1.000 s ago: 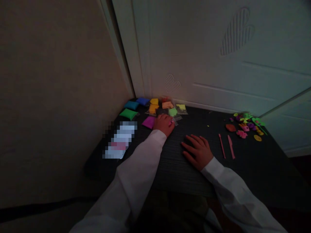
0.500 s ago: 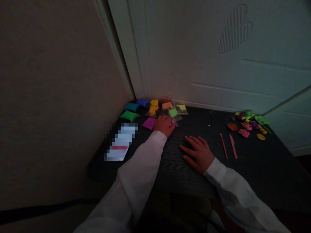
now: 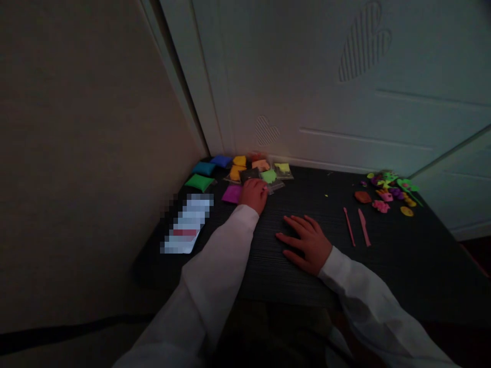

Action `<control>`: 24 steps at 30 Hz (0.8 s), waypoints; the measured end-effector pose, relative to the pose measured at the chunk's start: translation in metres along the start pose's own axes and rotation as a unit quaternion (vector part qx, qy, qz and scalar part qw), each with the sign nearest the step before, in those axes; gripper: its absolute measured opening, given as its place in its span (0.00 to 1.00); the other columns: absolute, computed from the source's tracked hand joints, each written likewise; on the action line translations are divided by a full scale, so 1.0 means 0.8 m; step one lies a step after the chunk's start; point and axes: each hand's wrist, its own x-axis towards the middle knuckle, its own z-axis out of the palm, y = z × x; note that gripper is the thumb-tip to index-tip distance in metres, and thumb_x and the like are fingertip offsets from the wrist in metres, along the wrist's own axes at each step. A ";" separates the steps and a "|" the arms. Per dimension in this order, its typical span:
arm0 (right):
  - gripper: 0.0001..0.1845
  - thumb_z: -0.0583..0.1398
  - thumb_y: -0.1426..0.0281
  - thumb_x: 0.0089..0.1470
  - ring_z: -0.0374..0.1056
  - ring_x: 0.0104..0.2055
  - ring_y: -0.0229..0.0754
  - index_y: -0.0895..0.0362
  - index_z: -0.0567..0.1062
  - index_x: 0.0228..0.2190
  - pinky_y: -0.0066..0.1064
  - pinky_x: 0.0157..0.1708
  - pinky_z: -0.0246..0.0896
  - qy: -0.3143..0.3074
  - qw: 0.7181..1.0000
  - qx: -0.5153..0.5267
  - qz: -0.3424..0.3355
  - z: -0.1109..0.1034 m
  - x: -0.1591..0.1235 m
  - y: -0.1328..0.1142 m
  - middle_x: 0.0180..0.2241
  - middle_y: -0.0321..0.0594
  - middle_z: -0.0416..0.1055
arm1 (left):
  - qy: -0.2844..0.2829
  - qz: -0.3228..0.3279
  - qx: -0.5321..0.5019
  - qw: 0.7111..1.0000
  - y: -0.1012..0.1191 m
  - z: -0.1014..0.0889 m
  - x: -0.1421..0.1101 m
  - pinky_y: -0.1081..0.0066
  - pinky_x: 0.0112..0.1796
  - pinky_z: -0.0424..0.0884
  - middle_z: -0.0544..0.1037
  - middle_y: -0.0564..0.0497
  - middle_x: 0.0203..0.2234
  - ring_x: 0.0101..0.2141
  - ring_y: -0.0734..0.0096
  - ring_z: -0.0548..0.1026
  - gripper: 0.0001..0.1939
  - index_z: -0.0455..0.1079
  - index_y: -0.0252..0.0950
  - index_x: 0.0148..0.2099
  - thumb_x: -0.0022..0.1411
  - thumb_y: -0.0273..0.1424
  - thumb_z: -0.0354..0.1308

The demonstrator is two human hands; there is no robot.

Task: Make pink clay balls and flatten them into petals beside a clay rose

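Packets (image 3: 199, 182) line a dark table (image 3: 264, 271) by white panelling (image 3: 276, 76) — left hand (image 3: 253, 196) curled, hold unclear; right hand (image 3: 308, 246) splayed.

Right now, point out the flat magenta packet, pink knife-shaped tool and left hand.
Flat magenta packet (image 3: 231, 194), head view: middle of visible part.
Pink knife-shaped tool (image 3: 364, 228), head view: mid-length.
Left hand (image 3: 253, 196), head view: back of hand.

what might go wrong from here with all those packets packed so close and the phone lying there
The left hand rests right among the packets, so it might nudge the magenta packet or the pale green packet.

The left sleeve passes near the phone, which lies toward the table's left side; a brush could shift it.

A rightward sweep of the right hand may disturb the pink tools.
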 end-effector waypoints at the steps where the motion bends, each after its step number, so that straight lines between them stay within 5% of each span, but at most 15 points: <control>1: 0.21 0.51 0.58 0.49 0.45 0.55 0.47 0.44 0.63 0.46 0.46 0.51 0.36 0.002 1.000 0.002 0.004 0.001 0.000 0.000 0.55 0.38 0.50 | 0.001 -0.001 -0.001 1.000 0.000 0.001 0.000 0.60 0.41 0.63 0.67 0.47 0.40 0.41 0.67 0.66 0.12 0.63 0.32 0.42 0.57 0.32 0.48; 5: 0.23 0.50 0.59 0.51 0.47 0.54 0.50 0.53 0.63 0.48 0.49 0.49 0.38 0.025 0.999 0.007 0.043 0.006 0.002 0.006 0.53 0.46 0.53 | 0.004 -0.005 -0.001 1.000 0.000 0.002 -0.001 0.60 0.41 0.63 0.67 0.47 0.41 0.42 0.67 0.66 0.12 0.62 0.32 0.42 0.57 0.33 0.48; 11: 0.25 0.53 0.57 0.48 0.55 0.50 0.45 0.57 0.63 0.46 0.43 0.50 0.43 0.071 0.995 0.033 0.060 0.012 0.010 0.017 0.48 0.46 0.61 | 0.009 -0.006 -0.003 1.000 0.001 0.002 -0.001 0.60 0.41 0.63 0.67 0.47 0.40 0.41 0.67 0.66 0.12 0.63 0.32 0.42 0.57 0.33 0.48; 15: 0.17 0.51 0.63 0.52 0.60 0.45 0.42 0.58 0.64 0.42 0.42 0.45 0.52 0.096 0.991 0.047 0.085 0.014 0.021 0.019 0.43 0.43 0.64 | 0.011 -0.010 -0.003 1.000 0.002 0.001 0.000 0.60 0.41 0.63 0.67 0.47 0.40 0.41 0.67 0.66 0.12 0.63 0.33 0.42 0.57 0.33 0.48; 24: 0.12 0.50 0.65 0.54 0.64 0.29 0.34 0.60 0.68 0.33 0.32 0.31 0.60 0.045 0.992 0.046 0.112 0.013 0.038 0.018 0.29 0.36 0.66 | 0.011 -0.017 0.002 1.000 0.003 0.001 0.001 0.61 0.41 0.64 0.67 0.47 0.40 0.40 0.68 0.66 0.12 0.63 0.32 0.42 0.58 0.33 0.47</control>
